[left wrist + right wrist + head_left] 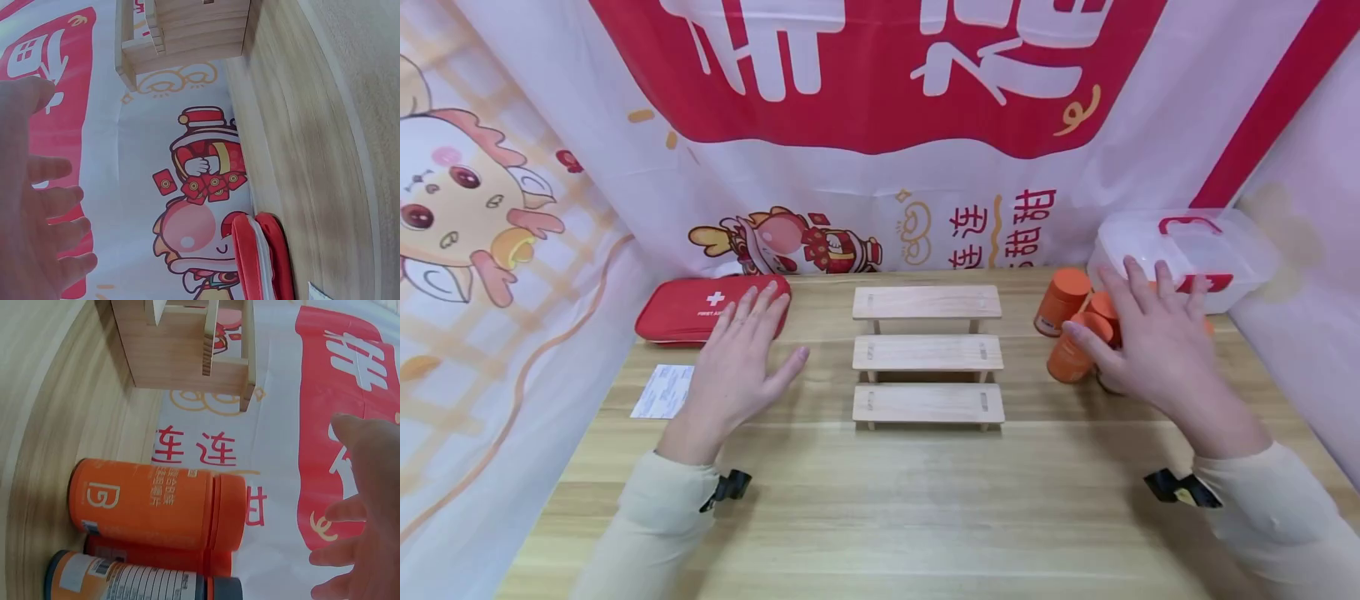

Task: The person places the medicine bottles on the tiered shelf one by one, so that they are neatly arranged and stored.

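Note:
My left hand (737, 367) hovers with spread fingers in front of the red first aid pouch (673, 310), overlapping its right part in the head view. A printed white paper slip (662, 392) lies beside that wrist. On the other side, my right hand (1157, 350) is held with straight fingers above a group of orange bottles (144, 503), hiding some of them in the head view. One bottle in the right wrist view has a dark cap and a striped white label (147, 584). Neither hand holds anything; the left wrist view shows the left fingers (74, 228) extended over air.
A three-tier wooden step rack (928, 354) stands mid-table between the hands. Behind the right hand, a clear plastic box (1195, 242) with a red handle and latch sits in the back right corner. Printed cloth (865, 208) hangs behind and on both sides of the wooden table (910, 517).

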A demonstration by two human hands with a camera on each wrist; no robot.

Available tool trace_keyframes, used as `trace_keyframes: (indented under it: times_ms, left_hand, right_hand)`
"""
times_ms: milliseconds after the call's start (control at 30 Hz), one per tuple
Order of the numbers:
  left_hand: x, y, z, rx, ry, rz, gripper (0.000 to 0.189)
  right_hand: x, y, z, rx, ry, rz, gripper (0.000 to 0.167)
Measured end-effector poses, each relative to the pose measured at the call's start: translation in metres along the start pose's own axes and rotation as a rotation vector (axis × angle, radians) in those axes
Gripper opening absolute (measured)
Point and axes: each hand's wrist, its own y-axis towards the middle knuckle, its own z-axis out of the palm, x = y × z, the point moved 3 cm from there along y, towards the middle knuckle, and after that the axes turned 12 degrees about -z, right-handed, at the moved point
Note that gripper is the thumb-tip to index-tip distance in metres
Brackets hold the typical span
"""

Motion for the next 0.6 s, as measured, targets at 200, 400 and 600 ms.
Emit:
trace_keyframes:
  times_ms: [200, 400, 600]
  left_hand:
    - [-0.001, -0.003, -0.009, -0.047, -0.037, 0.012, 0.080]
    - [0.002, -0.009, -0.014, -0.036, -0.226, -0.041, 0.065]
    - [0.004, -0.011, -0.014, 0.111, -0.336, -0.093, 0.053]
  right_hand:
    - [-0.008, -0.007, -0.004, -0.064, 0.046, -0.004, 0.096]
    - [-0.018, -0.016, -0.009, -0.340, 0.148, -0.037, 0.066]
    - [-0.035, -0.029, -0.006, -0.530, 0.240, 0.018, 0.046]
